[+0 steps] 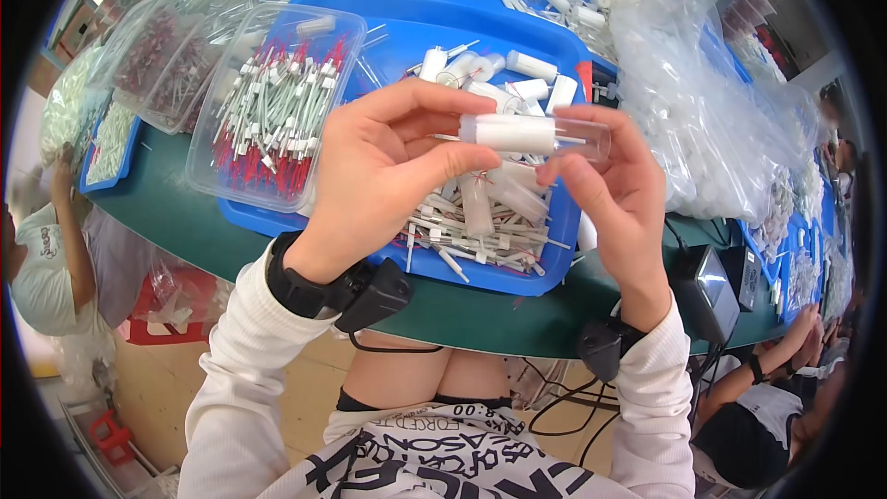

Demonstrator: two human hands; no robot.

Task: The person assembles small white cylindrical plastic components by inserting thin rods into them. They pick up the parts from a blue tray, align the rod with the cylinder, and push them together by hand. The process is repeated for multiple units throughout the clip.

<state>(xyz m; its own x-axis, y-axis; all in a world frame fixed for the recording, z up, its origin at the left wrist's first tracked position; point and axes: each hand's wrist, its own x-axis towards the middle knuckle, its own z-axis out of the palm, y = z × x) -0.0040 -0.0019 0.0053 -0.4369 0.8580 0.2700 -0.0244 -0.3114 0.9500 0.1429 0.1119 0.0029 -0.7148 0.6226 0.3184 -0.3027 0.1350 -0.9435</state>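
Both my hands hold up a white cylinder [514,134] that lies level, partly inside a clear plastic tube [596,140]. My left hand [374,162] pinches its left end between thumb and fingers. At the right, my right hand [624,185] has the clear tube's end between thumb and fingers. A thin white stick shows inside the tube to the right of the cylinder. Below them stands a blue tray [407,30] with several more white cylinders [531,66] at its far side. White sticks with thin red wires [453,236] are heaped in its near part.
A clear plastic box [198,176] of white and red sticks overlaps the tray's left side. Large clear bags of white parts [665,83] crowd the right. A dark device [710,294] with cables stands at the right table edge [443,328]. Other people work at both sides.
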